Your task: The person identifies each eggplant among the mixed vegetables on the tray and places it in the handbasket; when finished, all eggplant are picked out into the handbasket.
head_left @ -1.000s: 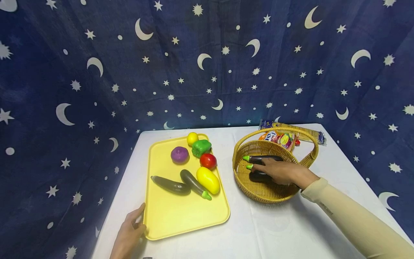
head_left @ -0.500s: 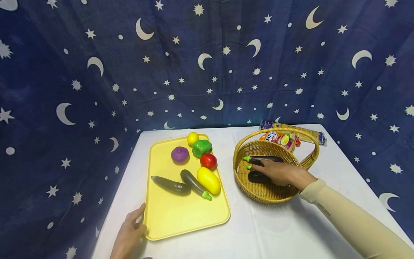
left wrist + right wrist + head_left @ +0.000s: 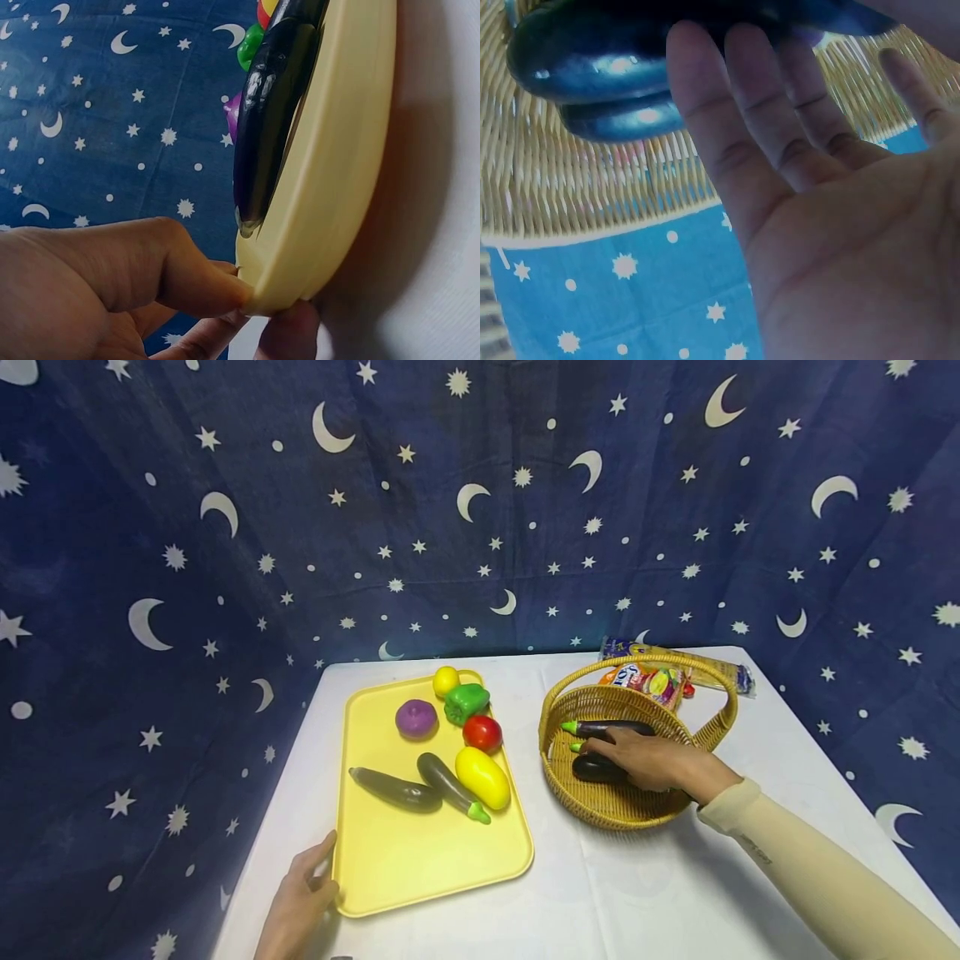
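Note:
My left hand point(image 3: 296, 893) pinches the near left corner of a yellow tray point(image 3: 420, 877), thumb on the rim and fingers beneath, as the left wrist view shows. On the tray lie a long dark glossy vegetable point(image 3: 396, 789), an eggplant point(image 3: 450, 783) with a green stem, and a yellow mango-shaped fruit point(image 3: 483, 778). My right hand point(image 3: 645, 758) reaches into a wicker basket point(image 3: 600, 817). Its nearly straight fingers point(image 3: 705, 82) touch a dark, rounded eggplant point(image 3: 596, 768). Behind that lies another eggplant point(image 3: 588, 727); a green stem shows between them. The hand covers much of both.
A purple onion-shaped vegetable point(image 3: 416, 719), lemon point(image 3: 446, 681), green pepper point(image 3: 467, 703) and tomato point(image 3: 482, 733) sit toward the tray's far side. The basket's handle point(image 3: 637, 658) arches above the right hand. Behind stand a candy bag point(image 3: 660, 683) and a spaghetti pack point(image 3: 712, 670).
The front eggplant in the basket has shifted slightly left under my right hand. The left hand and the tray have stayed put.

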{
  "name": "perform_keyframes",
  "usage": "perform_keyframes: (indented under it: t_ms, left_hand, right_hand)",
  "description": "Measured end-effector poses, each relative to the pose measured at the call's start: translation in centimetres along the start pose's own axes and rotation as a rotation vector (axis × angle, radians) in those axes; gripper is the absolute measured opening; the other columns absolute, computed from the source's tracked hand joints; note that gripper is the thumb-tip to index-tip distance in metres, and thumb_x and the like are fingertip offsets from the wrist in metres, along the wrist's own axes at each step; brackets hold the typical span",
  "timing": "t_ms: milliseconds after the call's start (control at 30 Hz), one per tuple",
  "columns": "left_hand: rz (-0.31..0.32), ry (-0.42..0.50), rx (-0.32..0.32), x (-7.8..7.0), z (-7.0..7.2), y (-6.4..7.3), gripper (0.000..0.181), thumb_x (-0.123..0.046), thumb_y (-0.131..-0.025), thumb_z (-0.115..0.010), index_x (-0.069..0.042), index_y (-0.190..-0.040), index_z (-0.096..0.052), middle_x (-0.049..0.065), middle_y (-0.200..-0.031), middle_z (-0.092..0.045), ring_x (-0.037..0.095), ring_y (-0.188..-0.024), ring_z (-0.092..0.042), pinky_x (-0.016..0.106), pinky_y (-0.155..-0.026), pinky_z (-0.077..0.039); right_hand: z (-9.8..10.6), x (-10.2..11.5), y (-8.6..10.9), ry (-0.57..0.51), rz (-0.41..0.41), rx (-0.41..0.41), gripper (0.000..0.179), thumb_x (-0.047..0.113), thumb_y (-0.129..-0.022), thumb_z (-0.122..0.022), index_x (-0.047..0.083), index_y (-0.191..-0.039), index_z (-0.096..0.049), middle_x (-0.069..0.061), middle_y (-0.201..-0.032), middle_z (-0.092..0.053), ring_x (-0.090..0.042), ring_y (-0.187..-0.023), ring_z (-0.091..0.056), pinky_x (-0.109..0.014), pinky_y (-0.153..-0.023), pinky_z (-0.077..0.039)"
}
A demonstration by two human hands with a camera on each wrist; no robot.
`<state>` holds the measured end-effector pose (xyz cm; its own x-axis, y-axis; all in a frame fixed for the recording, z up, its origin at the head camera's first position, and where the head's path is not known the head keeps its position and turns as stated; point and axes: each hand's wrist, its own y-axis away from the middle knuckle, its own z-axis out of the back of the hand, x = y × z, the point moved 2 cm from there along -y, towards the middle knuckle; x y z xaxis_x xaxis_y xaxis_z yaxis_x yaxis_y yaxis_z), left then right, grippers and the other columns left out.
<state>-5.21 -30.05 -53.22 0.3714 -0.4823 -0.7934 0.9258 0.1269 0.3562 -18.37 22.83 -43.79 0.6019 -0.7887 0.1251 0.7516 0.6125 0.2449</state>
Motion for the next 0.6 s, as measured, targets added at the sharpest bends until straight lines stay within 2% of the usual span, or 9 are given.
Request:
perform_keyframes:
  t_ms: [100,267,333,467,533,600]
  left_hand:
    - [-0.004,-0.007,-0.005,-0.1,0.0,0.0,0.084,0.002,-0.088,-0.062,-0.011,-0.166,-0.035,0.022,-0.167,-0.034,0.034,-0.125,-0.063,0.023,-0.079,-0.054]
    - [-0.011,-0.014,-0.024,0.0,0.2,0.3,0.083,0.003,-0.087,-0.063,-0.009,-0.165,-0.037,0.022,-0.166,-0.036,0.036,-0.126,-0.063,0.021,-0.081,-0.053]
    - [-0.014,-0.016,-0.032,-0.1,0.2,0.3,0.083,0.003,-0.087,-0.063,-0.009,-0.165,-0.037,0.023,-0.165,-0.038,0.036,-0.125,-0.064,0.020,-0.080,-0.054]
    - [-0.019,-0.019,-0.049,-0.3,0.2,0.4,0.083,0.003,-0.086,-0.063,-0.011,-0.164,-0.040,0.022,-0.165,-0.040,0.030,-0.119,-0.068,0.021,-0.076,-0.055]
    - [-0.015,-0.009,-0.054,-0.3,0.2,0.4,0.083,0.003,-0.086,-0.063,-0.012,-0.164,-0.040,0.020,-0.164,-0.041,0.025,-0.115,-0.069,0.022,-0.075,-0.056]
    - [-0.015,0.002,-0.058,-0.3,0.1,0.3,0.083,0.003,-0.086,-0.063,-0.013,-0.164,-0.040,0.020,-0.164,-0.041,0.019,-0.110,-0.069,0.022,-0.073,-0.055]
  right_hand:
    - [0.9,0.4,0.7,-0.013,-0.014,-0.072,0.063,0.002,-0.093,-0.073,0.025,-0.147,-0.049,-0.009,-0.115,-0.057,-0.022,-0.096,-0.060,-0.043,-0.080,-0.058]
    - [2.6,2.3,1.6,-0.018,0.021,-0.281,0.054,0.015,-0.097,-0.075,0.027,-0.146,-0.054,0.000,-0.106,-0.057,-0.010,-0.080,-0.052,-0.030,-0.068,-0.051]
    - [3.0,3.5,2.0,-0.024,0.046,-0.366,0.049,0.017,-0.099,-0.073,0.025,-0.144,-0.057,0.003,-0.108,-0.060,-0.007,-0.081,-0.053,-0.028,-0.069,-0.052]
    - [3.5,6.3,2.2,-0.101,0.091,-0.477,0.039,0.017,-0.101,-0.069,0.023,-0.139,-0.063,0.010,-0.109,-0.065,-0.001,-0.087,-0.056,-0.026,-0.075,-0.056]
    - [3.5,7.6,1.7,-0.146,0.117,-0.522,0.035,0.016,-0.102,-0.068,0.022,-0.136,-0.066,0.012,-0.106,-0.065,-0.001,-0.089,-0.058,-0.026,-0.079,-0.057]
    - [3.5,8.6,0.8,-0.204,0.121,-0.560,0.033,0.015,-0.102,-0.066,0.022,-0.135,-0.066,0.012,-0.103,-0.063,-0.002,-0.087,-0.058,-0.025,-0.077,-0.056]
